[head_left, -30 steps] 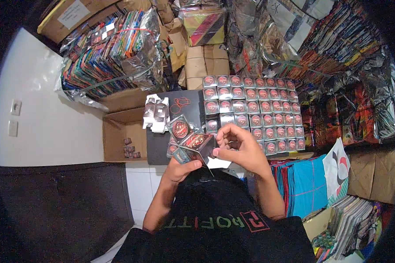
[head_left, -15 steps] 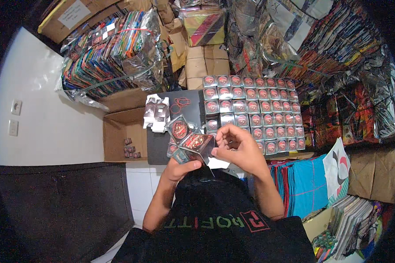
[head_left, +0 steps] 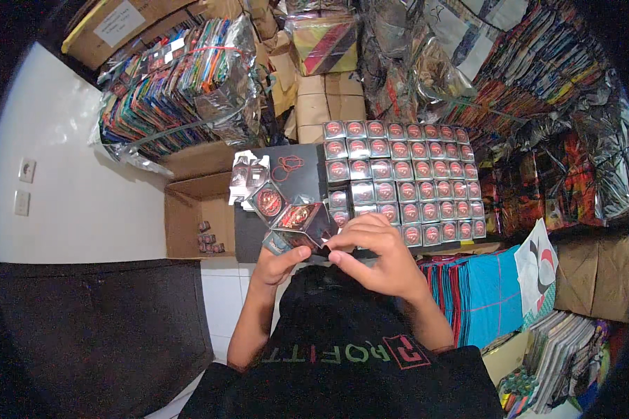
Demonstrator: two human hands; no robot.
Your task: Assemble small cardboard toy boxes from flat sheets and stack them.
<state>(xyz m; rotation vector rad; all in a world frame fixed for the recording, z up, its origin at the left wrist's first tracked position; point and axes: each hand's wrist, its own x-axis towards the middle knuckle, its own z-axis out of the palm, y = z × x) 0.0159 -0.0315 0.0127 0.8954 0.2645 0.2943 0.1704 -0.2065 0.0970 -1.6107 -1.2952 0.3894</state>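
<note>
A small black carton with red and gold print is partly folded, its square printed lid flap standing out to the far left. My left hand grips its near left side, thumb on the near face. At the carton's right end, my right hand has thumb and fingertips pinched on an edge or flap. Just beyond the carton lie flat, unfolded cartons in white and black. To the right, rows of finished-looking small boxes with round red emblems stand close together.
Red rubber bands lie on the dark tabletop. An open cardboard box at the left holds several small printed pieces. Plastic-wrapped bundles are piled behind. Blue folded stacks stand at the near right.
The carton has shifted slightly left in my left hand. My right hand has come down and closed its fingertips on the carton's right end, and the white flap there no longer shows.
</note>
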